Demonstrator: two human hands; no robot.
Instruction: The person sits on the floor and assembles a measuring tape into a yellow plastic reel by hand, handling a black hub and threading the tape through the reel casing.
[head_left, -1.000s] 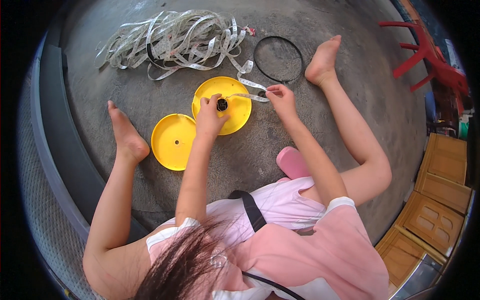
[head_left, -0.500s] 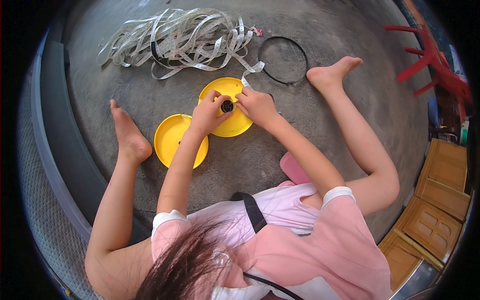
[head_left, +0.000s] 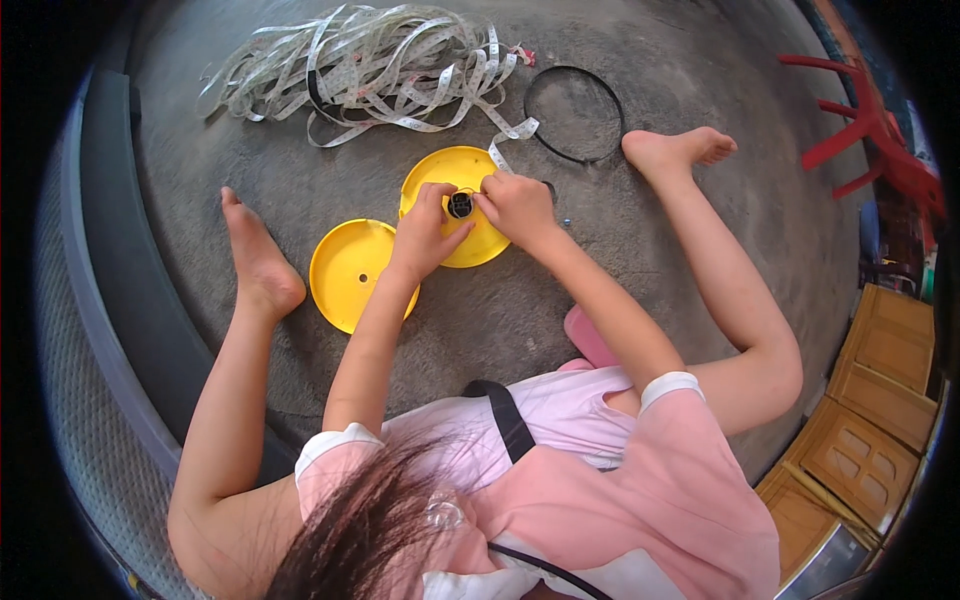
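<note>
On the floor before me lies a yellow reel disc (head_left: 490,240) with a round black hub (head_left: 460,205) at its middle. My left hand (head_left: 425,235) rests at the hub's left side, its thumb spread away from the bent fingers. My right hand (head_left: 520,210) is closed in a pinch at the hub's upper right. A white measuring tape (head_left: 498,155) runs from the tangled pile to behind its fingers; the end itself is hidden. A second yellow disc (head_left: 345,265) with a small centre hole lies to the left, partly under my left forearm.
A big heap of loose measuring tape (head_left: 370,75) lies beyond the discs. Right of it is a thin black ring (head_left: 528,110). A pink slipper (head_left: 590,335) lies beside my right forearm. A red plastic chair (head_left: 865,130) and wooden cabinets (head_left: 865,400) stand at the right.
My left thumb has moved away from the hub, opening the hand a little. My right hand keeps its pinch beside the hub. The view has shifted slightly.
</note>
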